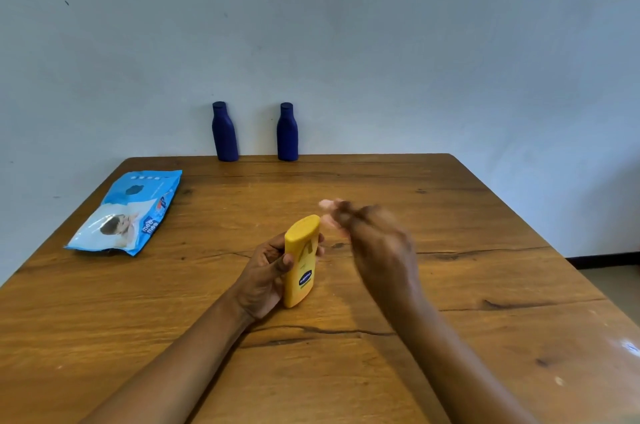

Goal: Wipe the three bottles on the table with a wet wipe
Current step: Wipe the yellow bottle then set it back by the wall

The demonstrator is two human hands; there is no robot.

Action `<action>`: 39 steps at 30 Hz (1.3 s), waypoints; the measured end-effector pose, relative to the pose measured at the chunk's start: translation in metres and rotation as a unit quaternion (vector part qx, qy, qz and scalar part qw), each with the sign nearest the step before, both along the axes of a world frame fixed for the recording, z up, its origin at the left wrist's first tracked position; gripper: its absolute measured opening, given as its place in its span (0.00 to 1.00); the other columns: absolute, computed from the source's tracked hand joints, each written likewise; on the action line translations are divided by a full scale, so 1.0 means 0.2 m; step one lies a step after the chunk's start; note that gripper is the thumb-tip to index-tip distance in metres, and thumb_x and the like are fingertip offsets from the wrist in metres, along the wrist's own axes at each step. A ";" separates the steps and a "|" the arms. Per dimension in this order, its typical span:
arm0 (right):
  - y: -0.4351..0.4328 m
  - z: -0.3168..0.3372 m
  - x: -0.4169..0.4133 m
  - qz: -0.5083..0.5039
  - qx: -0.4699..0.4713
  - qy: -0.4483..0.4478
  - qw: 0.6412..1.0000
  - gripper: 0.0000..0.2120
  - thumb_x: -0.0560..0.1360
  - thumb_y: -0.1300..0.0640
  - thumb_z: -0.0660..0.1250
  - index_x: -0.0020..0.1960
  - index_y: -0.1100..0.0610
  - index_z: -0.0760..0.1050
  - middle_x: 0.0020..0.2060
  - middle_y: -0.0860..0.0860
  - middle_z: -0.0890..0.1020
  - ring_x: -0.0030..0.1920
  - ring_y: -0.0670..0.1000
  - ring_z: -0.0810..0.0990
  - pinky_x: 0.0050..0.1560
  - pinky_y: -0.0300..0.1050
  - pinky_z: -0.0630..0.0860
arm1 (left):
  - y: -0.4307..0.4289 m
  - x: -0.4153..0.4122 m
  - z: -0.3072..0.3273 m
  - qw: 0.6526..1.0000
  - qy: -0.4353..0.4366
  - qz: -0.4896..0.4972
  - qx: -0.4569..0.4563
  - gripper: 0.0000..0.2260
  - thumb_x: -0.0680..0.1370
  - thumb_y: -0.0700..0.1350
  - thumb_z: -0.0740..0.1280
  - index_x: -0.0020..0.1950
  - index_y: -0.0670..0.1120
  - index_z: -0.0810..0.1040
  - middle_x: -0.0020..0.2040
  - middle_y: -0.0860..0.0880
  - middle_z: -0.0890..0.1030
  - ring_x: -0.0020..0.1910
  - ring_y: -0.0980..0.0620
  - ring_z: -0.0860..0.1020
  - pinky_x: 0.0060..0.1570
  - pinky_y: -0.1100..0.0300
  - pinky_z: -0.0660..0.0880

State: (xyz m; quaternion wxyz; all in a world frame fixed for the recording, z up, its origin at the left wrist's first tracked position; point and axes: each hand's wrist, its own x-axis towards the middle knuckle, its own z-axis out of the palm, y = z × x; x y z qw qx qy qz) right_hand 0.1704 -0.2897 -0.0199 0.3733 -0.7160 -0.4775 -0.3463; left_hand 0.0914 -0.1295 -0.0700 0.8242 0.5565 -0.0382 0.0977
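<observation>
Two bare forearms (180, 364) uncovered to the picture's edge, left hand (265, 273) sharp, right hand (379, 245) motion-blurred

Single head-worn wide-angle view, forward and down across the table (450, 216) toward the wall (346, 25).

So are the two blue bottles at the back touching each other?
Apart. The head view shows the left blue bottle and the right blue bottle standing upright with a strip of bare wall between them.
</observation>
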 end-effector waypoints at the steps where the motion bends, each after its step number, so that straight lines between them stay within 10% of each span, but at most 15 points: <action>1: 0.02 -0.01 -0.06 0.034 0.000 -0.040 0.999 0.09 0.77 0.66 0.64 0.55 0.65 0.80 0.51 0.60 0.82 0.52 0.51 0.79 0.54 0.37 0.75 | -0.01 0.00 0.00 1.000 -0.002 -0.001 -0.013 0.26 0.57 0.58 0.81 0.53 0.51 0.84 0.49 0.49 0.84 0.50 0.52 0.81 0.53 0.58 0.76; 17: 0.12 -0.08 -0.09 0.132 -0.070 -0.157 0.976 0.09 0.76 0.64 0.68 0.55 0.65 0.80 0.55 0.60 0.81 0.55 0.55 0.79 0.51 0.45 0.78 | 0.01 -0.01 -0.01 0.995 0.005 -0.010 -0.098 0.23 0.56 0.52 0.83 0.48 0.48 0.85 0.44 0.51 0.84 0.47 0.55 0.81 0.46 0.61 0.78; 24: 0.06 0.00 0.05 0.024 0.076 0.038 0.996 0.11 0.73 0.62 0.64 0.52 0.64 0.80 0.49 0.57 0.82 0.49 0.49 0.78 0.46 0.41 0.77 | 0.02 0.01 -0.01 0.999 0.014 -0.018 -0.049 0.33 0.55 0.58 0.81 0.56 0.47 0.83 0.54 0.46 0.82 0.52 0.49 0.80 0.56 0.54 0.76; 31: 0.12 0.17 -0.07 0.116 -0.168 0.009 0.979 0.10 0.70 0.64 0.69 0.50 0.61 0.81 0.48 0.54 0.83 0.47 0.50 0.80 0.43 0.41 0.79 | 0.00 -0.02 0.00 0.999 0.014 -0.014 -0.049 0.28 0.51 0.56 0.83 0.47 0.49 0.85 0.47 0.48 0.84 0.50 0.51 0.81 0.51 0.57 0.77; 39: -0.01 0.12 0.09 0.010 -0.077 0.095 0.992 0.10 0.69 0.69 0.70 0.50 0.62 0.82 0.45 0.54 0.84 0.44 0.48 0.81 0.46 0.31 0.74 | 0.03 -0.02 0.03 1.000 0.026 0.008 0.003 0.32 0.56 0.59 0.81 0.56 0.48 0.83 0.56 0.45 0.82 0.54 0.48 0.80 0.56 0.53 0.76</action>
